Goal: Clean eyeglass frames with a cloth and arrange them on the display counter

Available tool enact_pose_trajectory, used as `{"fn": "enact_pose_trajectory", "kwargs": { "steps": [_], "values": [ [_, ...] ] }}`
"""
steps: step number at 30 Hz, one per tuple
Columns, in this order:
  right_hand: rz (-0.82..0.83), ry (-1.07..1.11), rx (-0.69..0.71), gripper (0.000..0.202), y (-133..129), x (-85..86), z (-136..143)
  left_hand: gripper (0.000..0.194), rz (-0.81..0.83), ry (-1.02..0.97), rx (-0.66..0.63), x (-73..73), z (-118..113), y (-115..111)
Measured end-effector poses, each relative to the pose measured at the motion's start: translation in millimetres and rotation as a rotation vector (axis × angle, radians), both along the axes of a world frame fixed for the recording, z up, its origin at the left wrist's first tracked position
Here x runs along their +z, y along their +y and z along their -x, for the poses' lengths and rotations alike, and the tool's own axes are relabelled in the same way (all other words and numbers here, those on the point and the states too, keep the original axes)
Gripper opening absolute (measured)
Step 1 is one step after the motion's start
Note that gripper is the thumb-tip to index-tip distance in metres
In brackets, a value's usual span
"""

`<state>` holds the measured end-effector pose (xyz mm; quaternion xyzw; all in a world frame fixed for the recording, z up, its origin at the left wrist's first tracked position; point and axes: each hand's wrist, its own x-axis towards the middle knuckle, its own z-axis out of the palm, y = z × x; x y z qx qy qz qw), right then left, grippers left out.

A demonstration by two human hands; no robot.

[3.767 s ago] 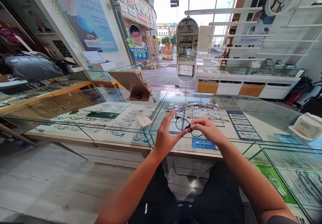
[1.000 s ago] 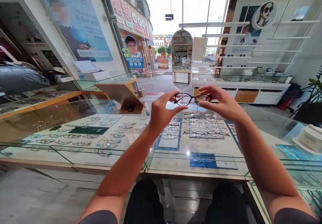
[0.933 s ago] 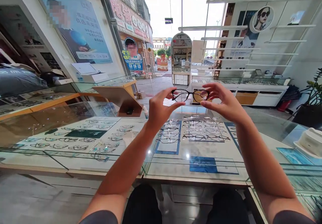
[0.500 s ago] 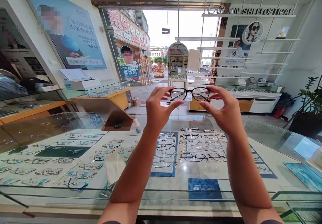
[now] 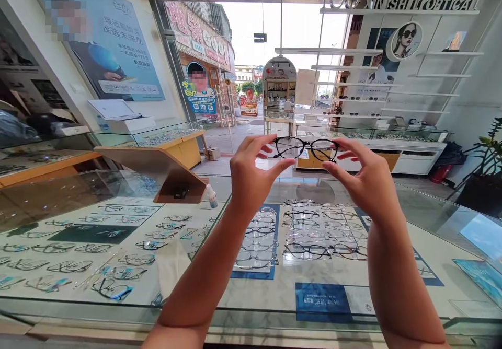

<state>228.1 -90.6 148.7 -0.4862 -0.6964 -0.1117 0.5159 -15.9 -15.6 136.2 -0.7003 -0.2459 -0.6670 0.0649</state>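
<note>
- The left hand (image 5: 253, 174) is half open, its fingers bent, pinching the left end of the frame at fingertip level; its thumb lies below the left lens.
- The right hand (image 5: 371, 179) mirrors it, half open, fingertips on the right end, thumb below the right lens.
- One pair of black, round-rimmed eyeglasses (image 5: 307, 143) with two clear lenses sits between the hands, roughly level in the air above the counter.
- Below is one long glass-topped display counter (image 5: 274, 297). Two dark eyeglass frames (image 5: 308, 249) form the front row of its middle group; the remaining frames are too many to count surely.
- One rectangular dark blue card (image 5: 323, 302) lies near the counter's front edge.
- Toward the far edge stand one small white bottle (image 5: 212, 197) and one slanted brown board (image 5: 152, 166).
- Beyond the far edge stands one tall arched mirror (image 5: 280, 93).
</note>
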Motion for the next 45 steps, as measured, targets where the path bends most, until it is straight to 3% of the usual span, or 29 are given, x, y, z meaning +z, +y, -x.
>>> {"fn": "enact_pose_trajectory", "kwargs": {
  "steps": [20, 31, 45],
  "values": [
    [0.092, -0.069, -0.052, 0.056, 6, -6.6, -8, 0.056, -0.096, 0.059, 0.116, -8.7, -10, -7],
    [0.167, -0.03, 0.037, 0.057, 12, -7.7, -9, 0.055, -0.095, 0.049, 0.14, -9.1, -11, -9],
    [-0.111, -0.036, 0.007, 0.042, 12, -4.8, 21, 0.056, 0.15, 0.144, -0.066, 4.3, 26, 27]
  ]
}}
